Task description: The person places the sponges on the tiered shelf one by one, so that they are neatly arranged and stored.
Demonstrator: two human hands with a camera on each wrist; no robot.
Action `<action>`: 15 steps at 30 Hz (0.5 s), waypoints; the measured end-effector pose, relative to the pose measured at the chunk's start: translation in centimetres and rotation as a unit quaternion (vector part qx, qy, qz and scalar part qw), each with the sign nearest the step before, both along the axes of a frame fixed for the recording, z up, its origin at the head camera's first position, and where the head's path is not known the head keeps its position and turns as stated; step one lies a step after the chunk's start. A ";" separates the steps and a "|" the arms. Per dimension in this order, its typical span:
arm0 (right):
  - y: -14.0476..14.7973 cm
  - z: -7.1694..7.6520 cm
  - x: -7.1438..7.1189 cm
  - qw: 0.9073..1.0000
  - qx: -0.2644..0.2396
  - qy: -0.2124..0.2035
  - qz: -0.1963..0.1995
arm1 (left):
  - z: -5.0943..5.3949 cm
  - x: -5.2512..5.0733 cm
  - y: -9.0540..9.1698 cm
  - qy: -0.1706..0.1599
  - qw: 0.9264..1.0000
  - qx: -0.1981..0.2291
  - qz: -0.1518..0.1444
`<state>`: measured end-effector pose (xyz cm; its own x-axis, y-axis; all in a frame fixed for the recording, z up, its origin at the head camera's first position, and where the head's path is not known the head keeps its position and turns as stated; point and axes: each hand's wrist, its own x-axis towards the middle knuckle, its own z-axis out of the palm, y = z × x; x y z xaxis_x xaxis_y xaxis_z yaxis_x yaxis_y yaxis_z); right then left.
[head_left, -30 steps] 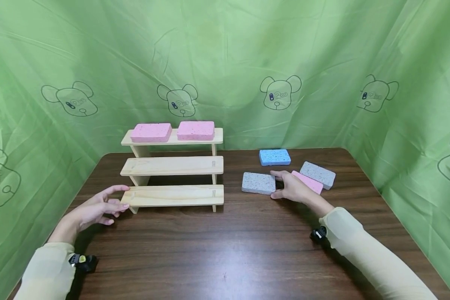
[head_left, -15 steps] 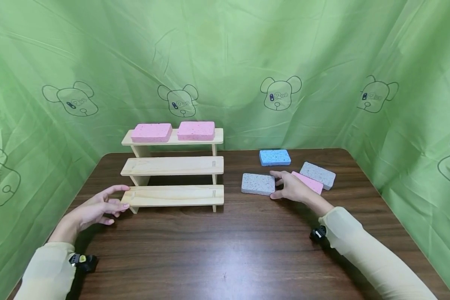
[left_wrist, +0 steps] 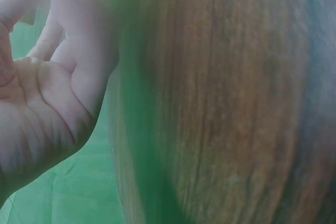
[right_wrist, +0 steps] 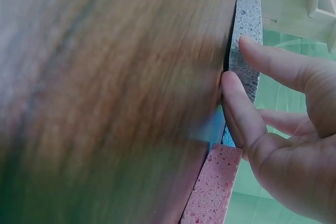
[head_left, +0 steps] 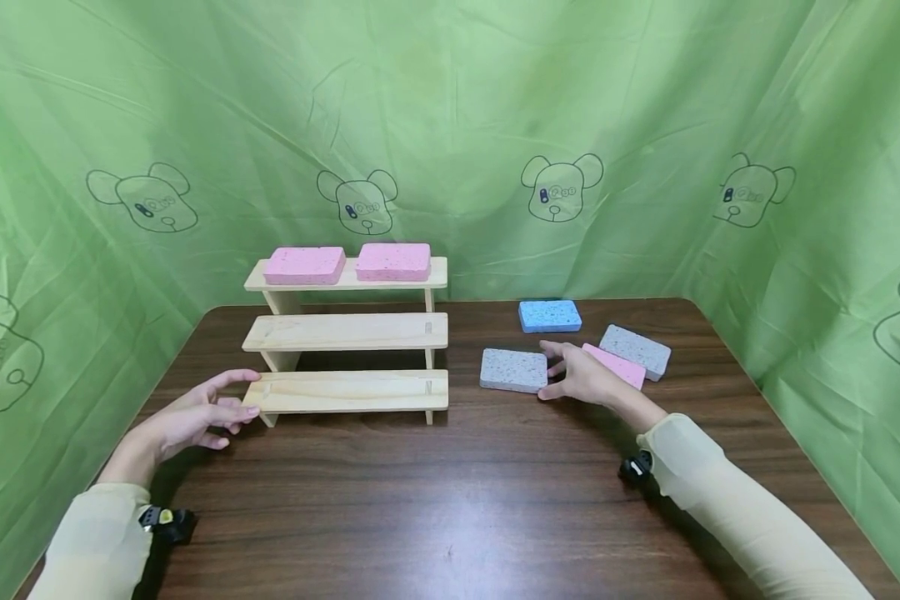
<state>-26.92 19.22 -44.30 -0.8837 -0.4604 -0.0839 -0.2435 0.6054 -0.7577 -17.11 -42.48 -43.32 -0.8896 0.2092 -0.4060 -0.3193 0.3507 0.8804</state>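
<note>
My left hand (head_left: pixel 187 419) holds the left end of the lowest shelf of a three-tier wooden display rack (head_left: pixel 352 392), thumb at the near corner and index finger at the far one. The left wrist view shows mostly my palm (left_wrist: pixel 47 103). My right hand (head_left: pixel 588 375) holds the right end of a speckled grey sponge (head_left: pixel 513 371) lying flat on the table, its thumb and index finger at the two corners. In the right wrist view, fingertips overlap the grey sponge (right_wrist: pixel 247 17). Two pink sponges (head_left: pixel 305 265) sit side by side on the top shelf.
Behind the grey sponge lies a blue sponge (head_left: pixel 550 316). Right of my hand are a pink sponge (head_left: pixel 617 365) and a second grey sponge (head_left: pixel 636 351), touching or overlapping. The brown wooden table (head_left: pixel 390 500) is enclosed by green curtains (head_left: pixel 450 125).
The grey sponge in my right hand has slid slightly left and toward me, with the fingertips shifting a little along with it. My left hand stays at the rack's end.
</note>
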 end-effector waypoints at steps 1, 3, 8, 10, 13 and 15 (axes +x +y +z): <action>0.0 0.0 0.0 1.000 -0.002 -0.001 0.000 | 0.0 0.0 0.0 0.002 1.000 0.001 -0.004; -0.1 0.1 0.0 1.000 -0.007 -0.005 -0.002 | 0.0 0.0 -0.1 0.004 1.000 0.001 -0.009; -0.2 0.1 0.2 1.000 -0.010 -0.018 -0.007 | 0.0 0.0 -0.2 0.006 1.000 -0.002 -0.009; -0.2 0.1 0.2 1.000 -0.012 -0.020 -0.006 | 0.0 0.0 -0.2 0.006 1.000 -0.004 -0.007; -0.1 0.1 0.3 1.000 -0.014 -0.022 -0.007 | 0.0 0.0 -0.2 0.008 1.000 -0.005 -0.010; -0.1 0.1 0.3 1.000 -0.015 -0.024 -0.006 | -0.1 0.0 -0.2 0.005 1.000 -0.005 -0.008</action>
